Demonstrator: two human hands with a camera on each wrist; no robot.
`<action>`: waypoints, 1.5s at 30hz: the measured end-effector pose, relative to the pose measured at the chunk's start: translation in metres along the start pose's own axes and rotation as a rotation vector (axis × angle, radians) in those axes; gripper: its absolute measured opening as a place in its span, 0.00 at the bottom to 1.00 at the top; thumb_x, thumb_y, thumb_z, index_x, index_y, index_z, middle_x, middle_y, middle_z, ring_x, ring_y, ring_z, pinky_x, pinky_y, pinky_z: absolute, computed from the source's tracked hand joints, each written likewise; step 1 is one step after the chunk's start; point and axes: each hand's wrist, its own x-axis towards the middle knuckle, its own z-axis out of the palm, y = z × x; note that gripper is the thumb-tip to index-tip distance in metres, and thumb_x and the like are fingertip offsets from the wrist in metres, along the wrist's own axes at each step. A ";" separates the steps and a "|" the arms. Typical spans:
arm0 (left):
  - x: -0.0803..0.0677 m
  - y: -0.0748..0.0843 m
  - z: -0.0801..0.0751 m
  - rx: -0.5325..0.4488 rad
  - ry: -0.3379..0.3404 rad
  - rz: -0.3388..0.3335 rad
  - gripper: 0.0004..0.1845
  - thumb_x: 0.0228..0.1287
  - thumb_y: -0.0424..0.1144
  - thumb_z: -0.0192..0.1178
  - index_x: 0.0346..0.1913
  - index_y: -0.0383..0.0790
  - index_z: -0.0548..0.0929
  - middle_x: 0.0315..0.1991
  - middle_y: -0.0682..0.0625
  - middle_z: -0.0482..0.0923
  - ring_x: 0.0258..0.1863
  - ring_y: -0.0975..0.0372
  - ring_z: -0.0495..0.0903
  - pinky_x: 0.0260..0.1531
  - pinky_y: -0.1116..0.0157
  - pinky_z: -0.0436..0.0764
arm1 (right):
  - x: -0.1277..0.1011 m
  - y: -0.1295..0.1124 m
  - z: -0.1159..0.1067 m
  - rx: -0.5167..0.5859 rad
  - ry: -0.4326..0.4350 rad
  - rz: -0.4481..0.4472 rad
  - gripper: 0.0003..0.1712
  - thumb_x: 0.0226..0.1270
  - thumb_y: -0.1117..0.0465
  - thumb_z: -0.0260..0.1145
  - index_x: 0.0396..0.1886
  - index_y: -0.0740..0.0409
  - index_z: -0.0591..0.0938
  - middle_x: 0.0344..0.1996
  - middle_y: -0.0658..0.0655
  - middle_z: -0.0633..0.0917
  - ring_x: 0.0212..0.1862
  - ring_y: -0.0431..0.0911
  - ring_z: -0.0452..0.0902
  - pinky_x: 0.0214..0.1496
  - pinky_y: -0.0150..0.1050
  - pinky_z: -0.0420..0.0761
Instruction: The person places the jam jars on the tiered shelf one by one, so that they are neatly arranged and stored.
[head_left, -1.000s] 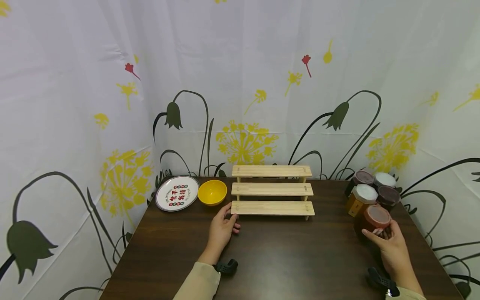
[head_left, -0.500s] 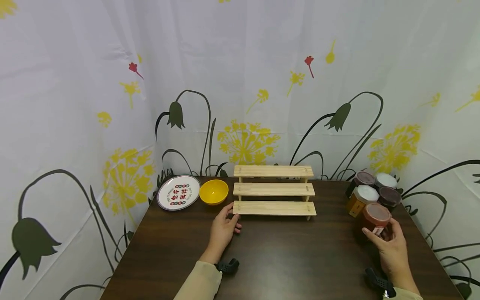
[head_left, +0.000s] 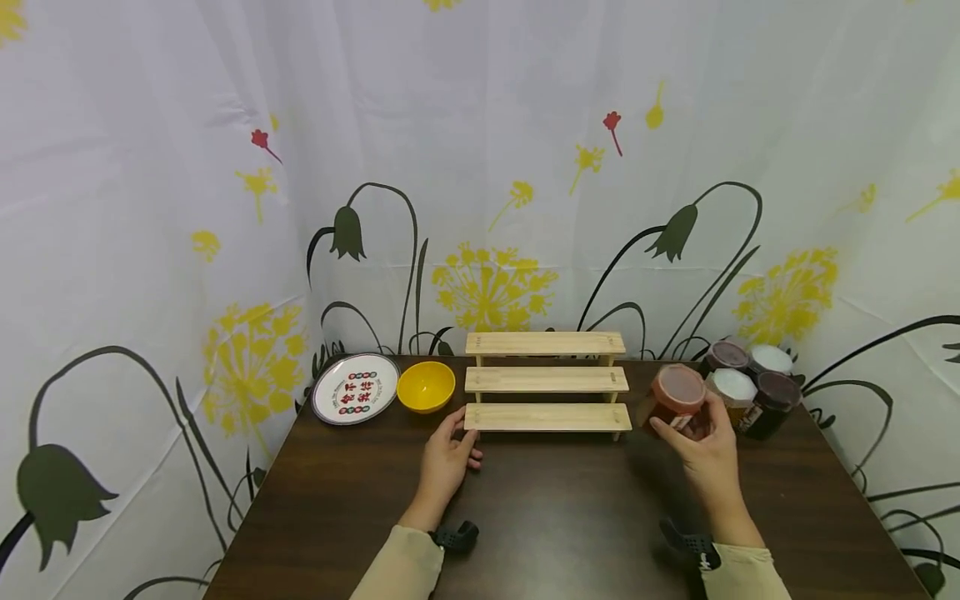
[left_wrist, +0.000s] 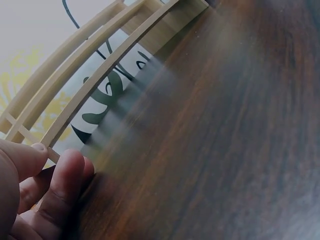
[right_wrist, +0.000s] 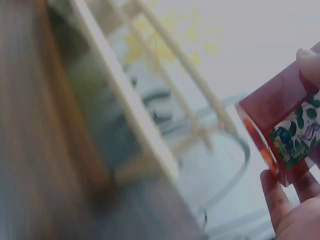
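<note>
My right hand grips a red-brown jar with a translucent lid, held above the table just right of the three-step wooden rack. In the right wrist view the jar shows a green printed label and my fingers curl around it. My left hand rests on the table with its fingertips touching the left end of the rack's lowest step. The left wrist view shows those fingers against the rack's slats.
Several other jars cluster at the table's back right corner. A yellow bowl and a printed white plate sit left of the rack. A flowered curtain closes in the dark wooden table on three sides.
My right hand has lifted the red-brown jar away from the jar cluster and carried it left toward the rack. My left hand has stayed put.
</note>
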 end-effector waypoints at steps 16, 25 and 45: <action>-0.001 0.004 0.002 0.014 0.016 -0.015 0.29 0.80 0.33 0.63 0.79 0.40 0.74 0.62 0.35 0.85 0.28 0.54 0.90 0.27 0.63 0.92 | 0.059 -0.016 0.138 0.056 -0.194 -0.016 0.45 0.64 0.64 0.84 0.78 0.49 0.72 0.72 0.56 0.77 0.72 0.49 0.76 0.70 0.32 0.81; 0.002 0.007 0.002 0.012 0.017 -0.024 0.29 0.81 0.34 0.63 0.80 0.42 0.74 0.63 0.36 0.85 0.29 0.55 0.90 0.29 0.64 0.93 | 0.095 -0.024 0.193 0.098 -0.296 -0.002 0.42 0.66 0.61 0.83 0.75 0.46 0.71 0.71 0.56 0.77 0.71 0.54 0.76 0.73 0.55 0.82; -0.002 0.004 0.001 0.010 0.009 -0.032 0.29 0.81 0.32 0.63 0.80 0.41 0.73 0.65 0.36 0.84 0.28 0.55 0.90 0.28 0.63 0.93 | 0.109 -0.008 0.235 -0.058 -0.460 0.048 0.44 0.71 0.58 0.79 0.79 0.43 0.65 0.68 0.57 0.75 0.69 0.55 0.80 0.70 0.56 0.85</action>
